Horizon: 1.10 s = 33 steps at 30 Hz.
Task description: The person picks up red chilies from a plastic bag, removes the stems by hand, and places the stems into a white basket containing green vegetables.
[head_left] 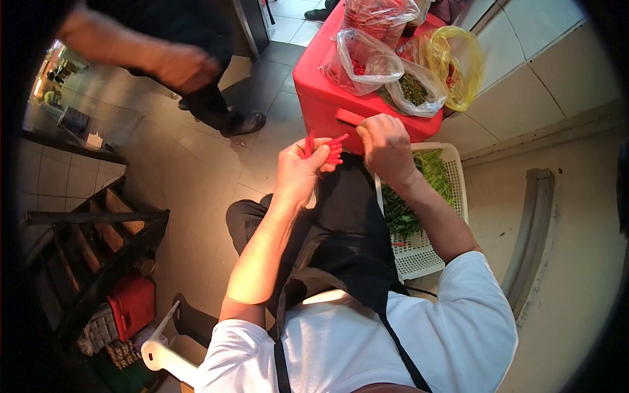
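Observation:
My left hand (298,171) is closed around several red chillies (334,152), which fan out past the thumb and fingertips toward the right. A short gap to the right, my right hand (388,149) has its fingers curled together, back of the hand up; whatever is in them, if anything, is hidden. Just beyond it stands a red box (314,82) with plastic bags on top. One clear bag (377,64) lies open with some red showing inside. Beside it, another clear bag (415,88) contains small green bits that look like stems. A yellow bag (470,69) holds something red.
Beneath my right forearm sits a white perforated basket (419,262) with leafy greens (432,171). At upper left a person in dark clothes stands, one hand (187,67) blurred. A dark rack (98,236) and a white chair part (160,354) are on my left; a tiled wall is right.

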Each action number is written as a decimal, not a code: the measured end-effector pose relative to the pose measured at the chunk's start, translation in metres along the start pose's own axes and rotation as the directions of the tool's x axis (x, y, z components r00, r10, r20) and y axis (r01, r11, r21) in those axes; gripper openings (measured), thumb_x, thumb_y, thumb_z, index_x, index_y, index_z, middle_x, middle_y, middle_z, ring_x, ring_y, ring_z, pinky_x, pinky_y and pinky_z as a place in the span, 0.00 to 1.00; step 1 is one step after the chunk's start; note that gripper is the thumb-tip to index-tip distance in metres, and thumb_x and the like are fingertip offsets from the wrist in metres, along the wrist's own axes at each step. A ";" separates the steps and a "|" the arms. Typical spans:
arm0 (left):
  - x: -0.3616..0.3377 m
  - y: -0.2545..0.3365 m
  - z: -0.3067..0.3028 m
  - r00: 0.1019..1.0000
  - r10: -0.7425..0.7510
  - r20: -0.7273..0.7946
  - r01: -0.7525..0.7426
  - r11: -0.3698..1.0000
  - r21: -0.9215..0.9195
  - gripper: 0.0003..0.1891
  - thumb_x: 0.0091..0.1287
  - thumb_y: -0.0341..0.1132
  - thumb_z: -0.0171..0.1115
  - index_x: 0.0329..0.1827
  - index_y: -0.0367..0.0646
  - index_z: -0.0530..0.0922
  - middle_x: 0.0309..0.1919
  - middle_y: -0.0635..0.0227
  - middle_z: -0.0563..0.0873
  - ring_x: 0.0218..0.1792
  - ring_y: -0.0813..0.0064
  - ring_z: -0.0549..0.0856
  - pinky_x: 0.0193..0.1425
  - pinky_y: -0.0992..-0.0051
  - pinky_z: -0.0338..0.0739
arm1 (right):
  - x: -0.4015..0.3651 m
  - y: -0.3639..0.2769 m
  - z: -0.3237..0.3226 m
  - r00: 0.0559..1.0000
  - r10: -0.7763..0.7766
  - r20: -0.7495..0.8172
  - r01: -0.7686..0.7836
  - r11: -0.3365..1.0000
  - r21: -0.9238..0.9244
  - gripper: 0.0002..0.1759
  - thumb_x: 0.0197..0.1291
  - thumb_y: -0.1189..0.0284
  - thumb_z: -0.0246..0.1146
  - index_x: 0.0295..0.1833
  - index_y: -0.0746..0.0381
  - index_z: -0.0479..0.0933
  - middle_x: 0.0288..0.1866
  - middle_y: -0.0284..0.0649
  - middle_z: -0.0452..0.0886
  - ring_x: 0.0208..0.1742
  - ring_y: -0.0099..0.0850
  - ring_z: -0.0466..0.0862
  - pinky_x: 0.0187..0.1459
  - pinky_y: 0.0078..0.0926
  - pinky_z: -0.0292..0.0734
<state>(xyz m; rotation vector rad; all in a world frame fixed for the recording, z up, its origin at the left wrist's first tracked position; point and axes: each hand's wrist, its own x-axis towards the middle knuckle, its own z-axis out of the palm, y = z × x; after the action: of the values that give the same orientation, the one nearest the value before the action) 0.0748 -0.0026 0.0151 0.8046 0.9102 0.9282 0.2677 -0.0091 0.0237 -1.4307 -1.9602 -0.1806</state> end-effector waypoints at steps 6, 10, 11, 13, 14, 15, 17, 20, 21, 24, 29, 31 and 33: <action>0.010 -0.005 -0.013 0.998 -0.063 0.023 0.065 0.993 -0.100 0.12 0.69 0.29 0.62 0.53 0.32 0.79 0.41 0.61 0.87 0.35 0.78 0.85 0.40 0.81 0.82 | 0.014 0.094 -0.018 0.951 0.261 -0.165 -0.291 0.937 -0.193 0.15 0.66 0.64 0.57 0.30 0.63 0.72 0.28 0.49 0.76 0.31 0.53 0.78 0.35 0.50 0.73; 0.009 -0.007 -0.006 0.998 -0.058 0.024 0.062 0.973 -0.220 0.13 0.69 0.28 0.61 0.54 0.32 0.78 0.43 0.60 0.86 0.37 0.76 0.86 0.43 0.80 0.83 | 0.021 0.134 -0.013 0.963 0.187 -0.193 -0.234 0.937 -0.260 0.13 0.63 0.67 0.62 0.48 0.64 0.76 0.39 0.52 0.79 0.40 0.54 0.80 0.42 0.46 0.75; 0.011 -0.008 -0.003 0.999 -0.041 0.018 0.044 0.967 -0.251 0.13 0.69 0.28 0.61 0.54 0.32 0.77 0.43 0.60 0.86 0.38 0.76 0.86 0.43 0.79 0.83 | 0.017 0.127 -0.011 0.967 0.215 -0.134 -0.234 0.961 -0.149 0.20 0.61 0.69 0.64 0.58 0.64 0.73 0.44 0.52 0.79 0.42 0.51 0.81 0.45 0.43 0.77; 0.012 -0.011 -0.002 1.000 -0.030 -0.007 0.028 0.968 -0.249 0.13 0.69 0.28 0.61 0.54 0.31 0.77 0.44 0.59 0.86 0.39 0.75 0.86 0.44 0.79 0.84 | 0.018 0.076 -0.008 0.870 0.405 0.281 -0.493 0.708 0.506 0.24 0.63 0.68 0.66 0.62 0.65 0.70 0.46 0.43 0.80 0.41 0.28 0.81 0.43 0.27 0.77; 0.015 -0.012 0.000 1.000 -0.024 -0.005 0.022 0.970 -0.243 0.13 0.69 0.28 0.61 0.54 0.31 0.77 0.44 0.59 0.86 0.40 0.74 0.86 0.45 0.78 0.84 | 0.016 0.043 -0.010 0.844 0.329 0.424 -0.535 0.451 0.714 0.27 0.61 0.70 0.68 0.64 0.66 0.70 0.48 0.42 0.80 0.40 0.22 0.79 0.41 0.21 0.77; 0.015 -0.014 0.002 1.000 -0.019 0.002 0.019 0.974 -0.226 0.12 0.69 0.27 0.61 0.53 0.31 0.76 0.45 0.57 0.86 0.41 0.74 0.86 0.45 0.77 0.84 | 0.004 0.020 -0.001 0.836 0.276 0.474 -0.547 0.340 0.765 0.31 0.58 0.73 0.70 0.66 0.66 0.69 0.49 0.42 0.79 0.38 0.21 0.78 0.39 0.20 0.76; 0.017 -0.021 0.003 1.000 0.004 0.018 0.000 0.970 -0.244 0.12 0.70 0.26 0.61 0.53 0.31 0.76 0.44 0.58 0.86 0.41 0.73 0.87 0.46 0.76 0.84 | -0.002 -0.014 0.003 0.875 0.186 0.447 -0.459 0.614 0.642 0.25 0.57 0.81 0.67 0.62 0.64 0.74 0.43 0.35 0.79 0.34 0.18 0.78 0.36 0.17 0.76; 0.015 -0.025 -0.005 1.000 -0.014 0.023 0.019 0.976 -0.218 0.11 0.71 0.26 0.58 0.53 0.31 0.76 0.43 0.58 0.85 0.43 0.71 0.87 0.49 0.75 0.85 | -0.009 -0.025 0.016 0.959 0.154 0.238 -0.259 0.819 0.512 0.15 0.58 0.80 0.67 0.52 0.66 0.79 0.38 0.33 0.80 0.33 0.16 0.78 0.35 0.17 0.76; 0.016 -0.026 -0.009 0.999 -0.029 0.043 0.038 0.972 -0.234 0.11 0.71 0.27 0.58 0.54 0.31 0.76 0.43 0.58 0.85 0.44 0.71 0.86 0.49 0.75 0.85 | -0.011 -0.026 0.020 0.966 0.173 0.193 -0.252 0.799 0.546 0.09 0.60 0.78 0.67 0.47 0.66 0.81 0.37 0.32 0.80 0.31 0.14 0.76 0.33 0.17 0.74; 0.014 -0.032 -0.013 0.995 -0.072 0.075 0.093 0.938 -0.334 0.13 0.72 0.29 0.58 0.55 0.32 0.75 0.46 0.56 0.84 0.46 0.68 0.86 0.52 0.73 0.85 | -0.015 -0.023 0.019 0.849 0.316 0.424 -0.528 0.559 0.640 0.08 0.60 0.77 0.66 0.46 0.65 0.81 0.35 0.31 0.80 0.30 0.13 0.75 0.30 0.16 0.71; 0.016 -0.032 -0.013 0.985 -0.124 0.122 0.171 0.825 -0.539 0.16 0.73 0.32 0.57 0.58 0.32 0.72 0.52 0.51 0.82 0.50 0.63 0.85 0.55 0.70 0.84 | -0.001 -0.007 0.014 0.760 0.376 0.530 -0.650 0.463 0.603 0.09 0.62 0.76 0.65 0.48 0.65 0.80 0.32 0.30 0.80 0.29 0.16 0.76 0.30 0.16 0.71; 0.020 -0.029 -0.018 0.980 -0.138 0.141 0.196 0.761 -0.618 0.17 0.73 0.33 0.56 0.59 0.32 0.71 0.54 0.50 0.81 0.52 0.61 0.85 0.57 0.69 0.84 | 0.016 -0.007 0.007 0.755 0.449 0.479 -0.645 0.372 0.668 0.10 0.63 0.74 0.65 0.49 0.66 0.79 0.31 0.31 0.81 0.28 0.19 0.77 0.31 0.18 0.72; 0.022 -0.022 -0.019 0.980 -0.163 0.116 0.199 0.738 -0.644 0.17 0.73 0.33 0.56 0.60 0.34 0.71 0.53 0.51 0.81 0.50 0.64 0.85 0.53 0.72 0.84 | 0.039 0.028 0.009 0.818 0.520 0.245 -0.563 0.636 0.528 0.10 0.64 0.73 0.63 0.48 0.66 0.80 0.32 0.35 0.83 0.30 0.19 0.78 0.33 0.20 0.74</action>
<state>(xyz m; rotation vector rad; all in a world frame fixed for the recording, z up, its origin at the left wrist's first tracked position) 0.0709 0.0123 -0.0182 0.1241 0.5349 0.9594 0.2829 0.0363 0.0326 -1.5202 -1.3467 0.7088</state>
